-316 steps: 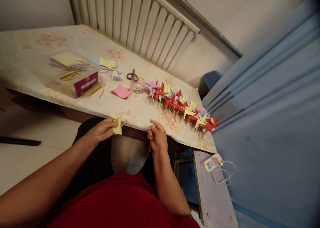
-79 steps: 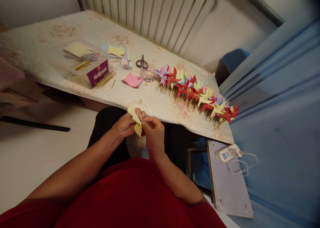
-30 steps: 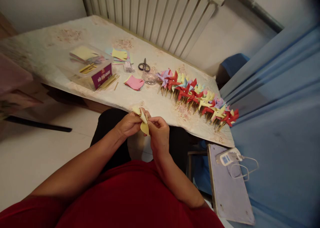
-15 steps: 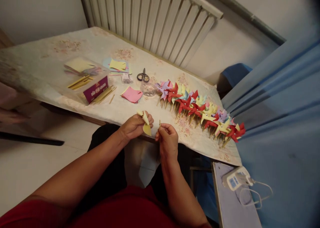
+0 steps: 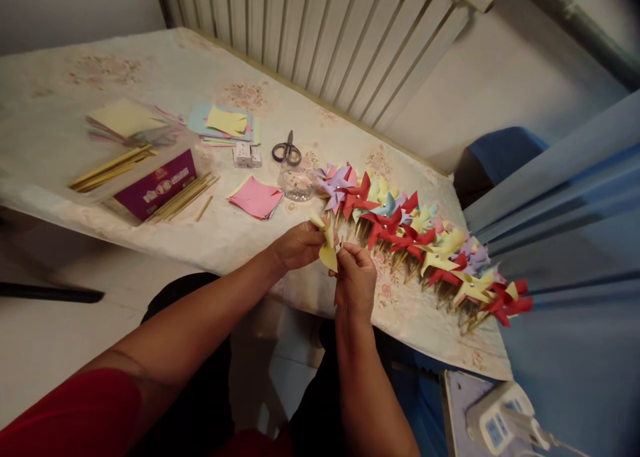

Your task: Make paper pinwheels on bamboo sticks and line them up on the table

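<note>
My left hand is closed on a yellow paper pinwheel, whose curled blades stick out past the fingers. Close against it, my right hand pinches a thin wooden stick; only its tip shows above the fingers. The two hands nearly meet over the table's front edge, and whether stick and paper touch is hidden. Just beyond them is a long cluster of finished pinwheels in red, yellow, purple and blue on sticks. A clear bag of small shiny pins lies left of that cluster.
Pink paper squares, scissors, small white boxes and a paper stack lie behind my hands. Left of them stand a clear container with a purple label and loose sticks. A power strip sits at lower right.
My hands have come together, the left carrying the yellow pinwheel right toward the stick in my right hand. The camera view has shifted closer to the table.
</note>
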`<state>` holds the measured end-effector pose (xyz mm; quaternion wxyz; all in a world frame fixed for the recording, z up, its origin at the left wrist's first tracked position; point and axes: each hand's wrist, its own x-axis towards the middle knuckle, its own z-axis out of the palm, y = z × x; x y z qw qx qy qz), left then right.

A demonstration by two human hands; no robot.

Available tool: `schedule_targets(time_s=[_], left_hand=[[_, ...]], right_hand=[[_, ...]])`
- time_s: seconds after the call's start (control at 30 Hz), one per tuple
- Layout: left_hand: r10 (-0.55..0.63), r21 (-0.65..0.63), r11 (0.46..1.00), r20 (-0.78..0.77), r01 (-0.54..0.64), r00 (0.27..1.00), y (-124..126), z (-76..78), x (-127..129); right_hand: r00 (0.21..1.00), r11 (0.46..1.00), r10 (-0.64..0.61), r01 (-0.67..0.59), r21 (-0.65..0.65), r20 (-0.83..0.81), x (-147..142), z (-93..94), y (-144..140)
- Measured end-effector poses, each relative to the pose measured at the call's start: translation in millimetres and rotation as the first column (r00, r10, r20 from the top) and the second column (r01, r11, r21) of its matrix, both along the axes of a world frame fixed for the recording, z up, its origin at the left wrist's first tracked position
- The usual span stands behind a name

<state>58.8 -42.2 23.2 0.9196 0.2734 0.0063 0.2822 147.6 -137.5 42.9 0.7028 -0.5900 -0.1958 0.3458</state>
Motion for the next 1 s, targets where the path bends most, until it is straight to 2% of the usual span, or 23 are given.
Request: schedule_targets(time_s=[0.27,0.47,0.83,1.0], left_hand=[[0.043,-0.002,0.999,0.048,-0.043,0.998,29,-9.4,3],[0.064,0.029,0.998,-0.025,-0.063,0.998,37,-10.7,0],[0.077,0.001,0.997,-0.035,-0.077,0.996,42,-18.7,1],[0.064,0.051,0.997,-0.063,-0.061,0.996,43,-17.1,4]], right_hand=[[0.995,0.995,0.056,-0.063,0.073,0.086,19,5.0,44],[0.993,0.985,0.099,-0.106,0.138,0.057,23,7.3,68],[0.992,0.988,0.127,-0.125,0.087,-0.013,25,-3.7,71],[0.990,0.988,0.136,-0.133,0.084,-0.038,26,-4.2,73]])
